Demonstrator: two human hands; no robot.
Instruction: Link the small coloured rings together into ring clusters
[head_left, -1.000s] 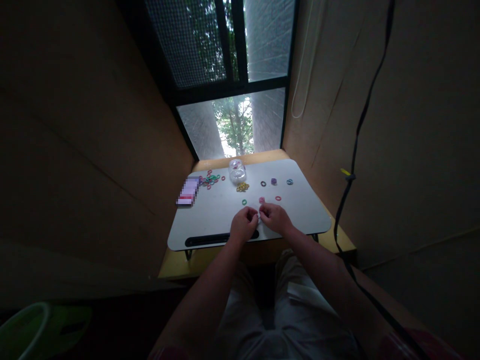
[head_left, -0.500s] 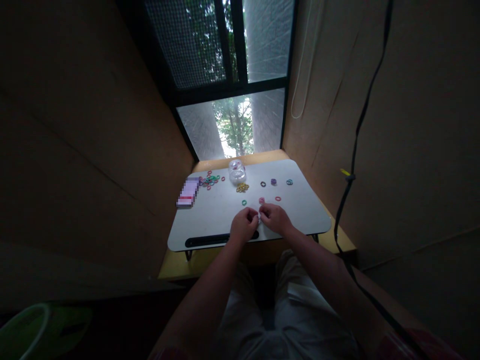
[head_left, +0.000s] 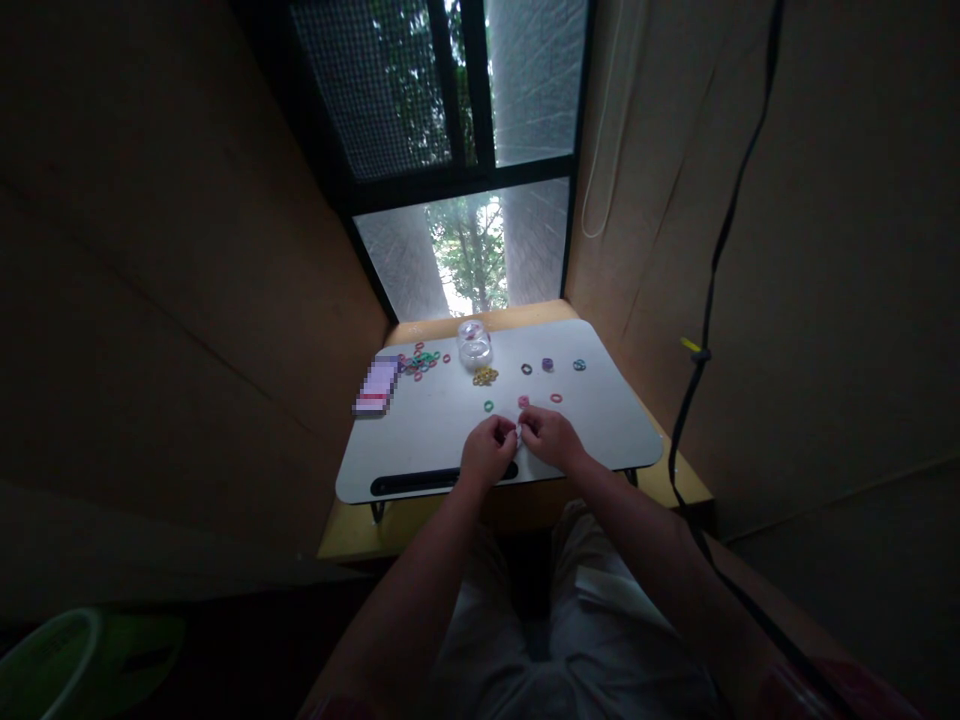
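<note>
Close together over the front of a white lap table, my left hand and my right hand are both closed in a pinch. Something small and pale shows between the fingertips, too small to name. Just beyond the fingers lie a pink ring cluster, a green ring and a red ring. Farther back are a pile of yellow rings, a dark ring, a purple cluster and some teal rings.
A clear plastic jar stands at the back of the table. Mixed coloured rings lie at the back left beside a phone. A black slot runs along the front edge. On the right hangs a dark cord.
Almost nothing differs. Both hands stay pinched together in the same place, with at most a tiny shift of the fingertips.
</note>
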